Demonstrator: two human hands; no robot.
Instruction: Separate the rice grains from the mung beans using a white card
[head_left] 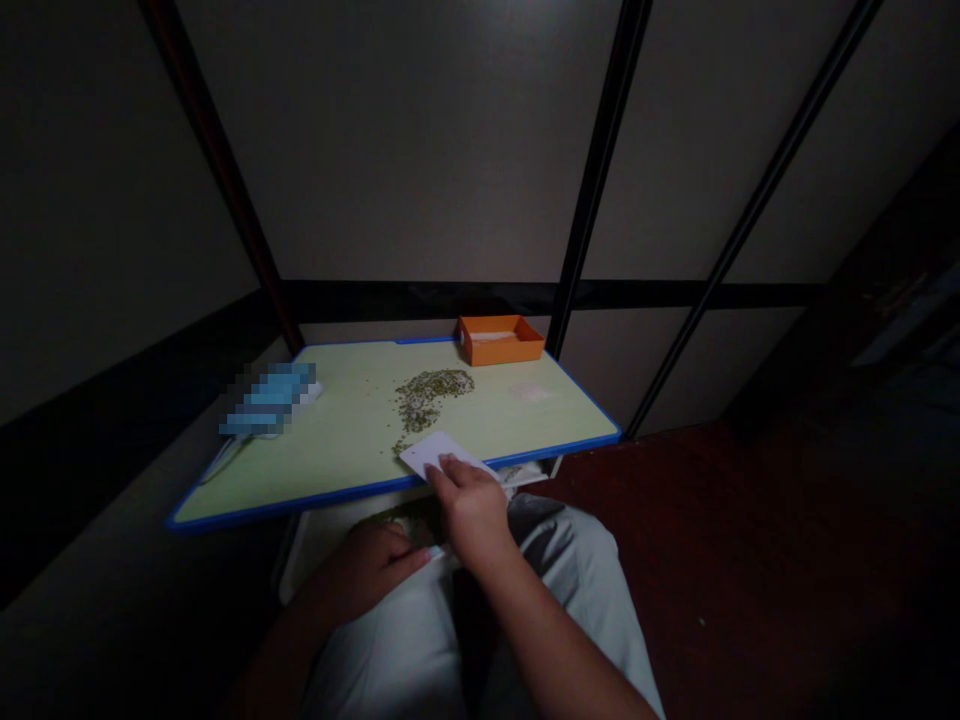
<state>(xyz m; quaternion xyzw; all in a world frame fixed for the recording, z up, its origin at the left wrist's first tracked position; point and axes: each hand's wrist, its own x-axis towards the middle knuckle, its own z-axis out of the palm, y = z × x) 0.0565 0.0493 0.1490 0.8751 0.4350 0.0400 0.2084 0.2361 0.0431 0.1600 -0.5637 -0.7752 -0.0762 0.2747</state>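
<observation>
1. Head view, watched remotely: I see the right hand [476, 508] pinching a white card [437, 453], thumb and fingers closed on it, at the tabletop's near edge.
2. Small green grains [429, 388] lie scattered beyond the card on the pale tabletop [345, 420].
3. The left hand [375, 570] sits lower; I cannot tell its grip.
4. An orange box [506, 351] stands at the far edge.

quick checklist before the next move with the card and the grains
1. White card held in the right hand: ok
2. Card at the near end of the spread grains: ok
3. Grains gathered in one tight pile: not ok, strays lie around them
4. Orange box upright, apart from the grains: ok
5. Left hand, below the near edge of the tabletop, free of any object: cannot tell, too dark
</observation>
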